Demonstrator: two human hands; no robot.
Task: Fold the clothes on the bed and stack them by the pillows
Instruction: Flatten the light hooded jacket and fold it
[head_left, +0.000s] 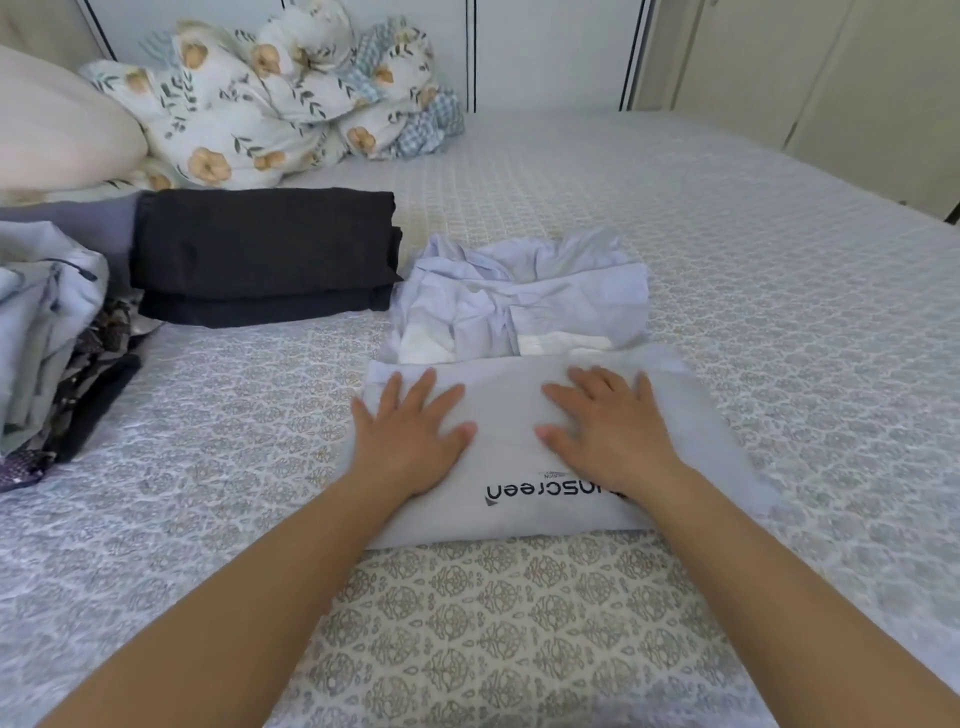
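Two hands pressing flat on a half-folded pale grey garment in the middle of a bed.

Left hand (410, 434) and right hand (608, 423) side by side and a little apart, fingers straight and spread, palms down on the folded near part of the pale grey garment (519, 405), gripping nothing. Black lettering printed on the garment near the right wrist, partly covered. Far part of the garment rumpled and not yet folded. Just beyond the garment to the left, a neatly folded black stack (265, 254). Farther left of the garment, at the frame edge, a loose heap of unfolded clothes (52, 332). Well beyond the garment, against the wall, a bundled floral quilt (280, 98), with a cream pillow (57, 124) to its left. All resting on the bed (779, 312), covered in a pale patterned spread.
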